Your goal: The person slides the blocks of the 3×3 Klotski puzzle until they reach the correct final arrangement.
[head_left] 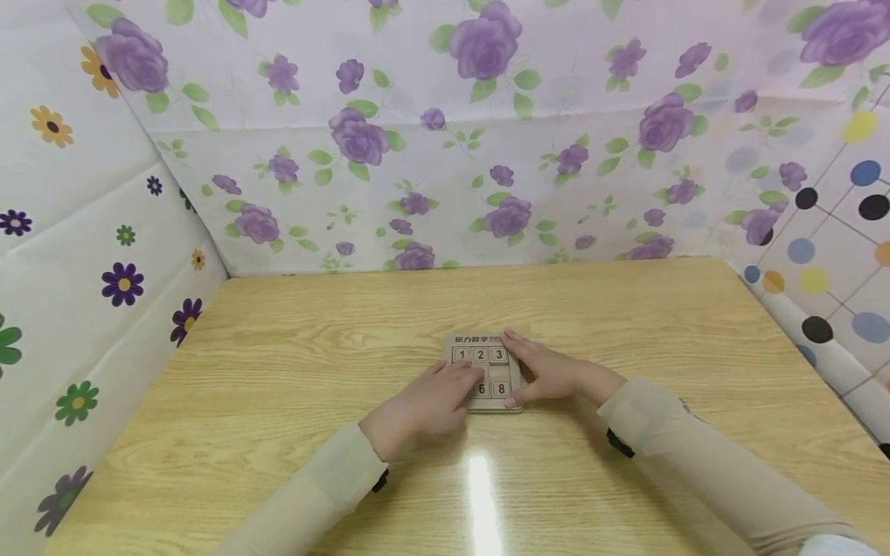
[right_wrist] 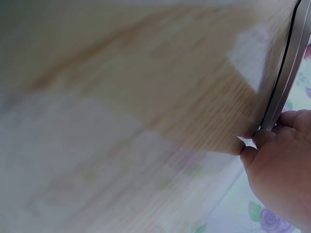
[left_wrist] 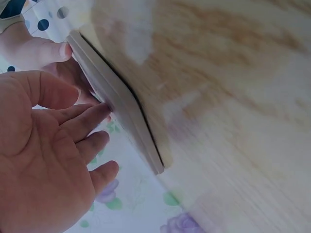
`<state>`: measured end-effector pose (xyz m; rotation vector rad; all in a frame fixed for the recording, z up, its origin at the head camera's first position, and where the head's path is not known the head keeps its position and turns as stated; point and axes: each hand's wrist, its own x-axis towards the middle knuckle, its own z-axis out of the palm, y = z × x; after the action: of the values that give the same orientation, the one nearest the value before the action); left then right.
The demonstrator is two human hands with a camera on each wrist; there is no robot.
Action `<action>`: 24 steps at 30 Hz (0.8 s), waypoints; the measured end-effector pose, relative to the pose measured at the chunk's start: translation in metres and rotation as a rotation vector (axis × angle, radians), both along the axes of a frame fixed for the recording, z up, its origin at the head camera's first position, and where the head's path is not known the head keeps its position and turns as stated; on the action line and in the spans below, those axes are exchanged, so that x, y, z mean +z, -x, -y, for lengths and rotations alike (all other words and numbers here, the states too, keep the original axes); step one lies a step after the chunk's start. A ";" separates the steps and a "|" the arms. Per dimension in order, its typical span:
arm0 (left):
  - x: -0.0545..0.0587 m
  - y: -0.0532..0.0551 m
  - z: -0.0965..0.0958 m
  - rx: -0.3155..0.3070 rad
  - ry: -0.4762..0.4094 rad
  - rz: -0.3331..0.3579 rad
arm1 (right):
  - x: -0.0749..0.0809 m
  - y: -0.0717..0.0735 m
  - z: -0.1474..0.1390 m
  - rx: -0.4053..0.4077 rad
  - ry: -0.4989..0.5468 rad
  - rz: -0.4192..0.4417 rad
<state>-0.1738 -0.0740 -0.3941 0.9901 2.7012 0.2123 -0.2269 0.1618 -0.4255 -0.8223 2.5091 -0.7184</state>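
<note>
A number sliding puzzle lies flat on the wooden table, with tiles 1, 2 and 3 along its top row. Tiles 6 and 8 show in the bottom row, and the middle row's right-hand slot is bare. My left hand reaches over the puzzle's left side, its extended fingertips touching the tiles and hiding several of them. Along the right edge, my right hand holds the frame, thumb at the lower corner and fingers at the upper one. From the left wrist view, the puzzle is seen edge-on beside the left hand.
The wooden table runs back to a cloth wall with purple flowers. More patterned cloth stands at the left side and the right side. A bright light reflection falls in front of the puzzle.
</note>
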 end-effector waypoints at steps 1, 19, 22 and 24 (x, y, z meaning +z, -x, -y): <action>0.000 0.000 0.000 0.003 0.000 0.002 | 0.000 0.000 0.000 -0.001 0.002 0.003; -0.006 -0.005 -0.015 -0.102 0.000 -0.019 | -0.001 -0.001 -0.003 0.002 -0.004 -0.013; -0.006 -0.003 -0.018 -0.077 0.042 -0.055 | 0.001 0.000 -0.002 0.004 0.001 -0.012; -0.007 0.000 -0.020 -0.061 0.065 -0.075 | 0.002 0.000 -0.001 0.008 0.003 -0.010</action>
<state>-0.1734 -0.0537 -0.4015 1.0801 2.7206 0.0768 -0.2267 0.1628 -0.4238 -0.8385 2.5127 -0.7169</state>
